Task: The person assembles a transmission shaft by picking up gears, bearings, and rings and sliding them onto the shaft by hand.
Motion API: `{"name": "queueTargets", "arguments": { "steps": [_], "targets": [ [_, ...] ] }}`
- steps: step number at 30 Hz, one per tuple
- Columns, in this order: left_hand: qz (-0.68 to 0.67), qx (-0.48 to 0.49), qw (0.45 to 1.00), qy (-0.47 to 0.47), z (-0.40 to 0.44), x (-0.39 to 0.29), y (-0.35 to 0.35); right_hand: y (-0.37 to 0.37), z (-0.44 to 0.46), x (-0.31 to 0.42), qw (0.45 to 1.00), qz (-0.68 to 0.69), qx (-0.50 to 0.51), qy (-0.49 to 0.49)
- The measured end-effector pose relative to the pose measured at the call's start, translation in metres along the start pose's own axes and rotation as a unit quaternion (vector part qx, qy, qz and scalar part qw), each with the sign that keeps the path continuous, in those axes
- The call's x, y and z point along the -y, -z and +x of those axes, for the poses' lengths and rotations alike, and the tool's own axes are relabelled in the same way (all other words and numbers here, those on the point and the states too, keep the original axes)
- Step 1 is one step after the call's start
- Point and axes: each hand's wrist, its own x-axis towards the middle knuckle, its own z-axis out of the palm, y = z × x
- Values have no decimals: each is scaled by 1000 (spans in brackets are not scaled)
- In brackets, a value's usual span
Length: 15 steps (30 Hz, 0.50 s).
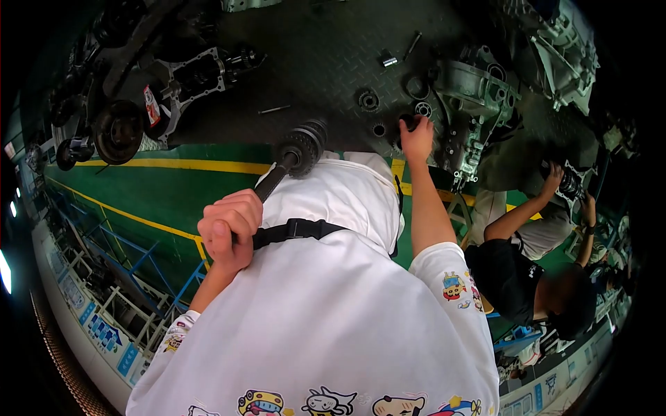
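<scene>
My left hand (232, 225) is wrapped around the lower end of a gear shaft (300, 149), which tilts up and to the right in front of my waist. Dark toothed gears sit at its upper end. At the near edge of the workbench, my right hand (417, 140) has its fingers closed around a dark ring-shaped part (411, 123); the fingers partly cover it. Just beyond that hand lies a bearing (423, 109). A small gear ring (379, 130) and a larger gear (368, 100) rest to its left.
A transmission housing (479, 87) stands right of my right hand. On the left are an opened casing (198, 76) and a round hub (118, 132). A metal pin (274, 109) and a socket (389, 62) lie on the bench (312, 62). At right, a co-worker (510, 267) handles another part.
</scene>
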Motion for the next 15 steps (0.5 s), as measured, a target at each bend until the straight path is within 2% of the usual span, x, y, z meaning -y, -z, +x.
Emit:
{"name": "queueTargets", "arguments": {
  "steps": [9, 15],
  "targets": [
    [19, 11, 999, 24, 0, -4, 0, -2, -9, 22, 986, -157, 41, 39],
    [-2, 21, 1000, -3, -1, 0, 5, -2, -9, 26, 994, -110, 14, -9]
  ]
}}
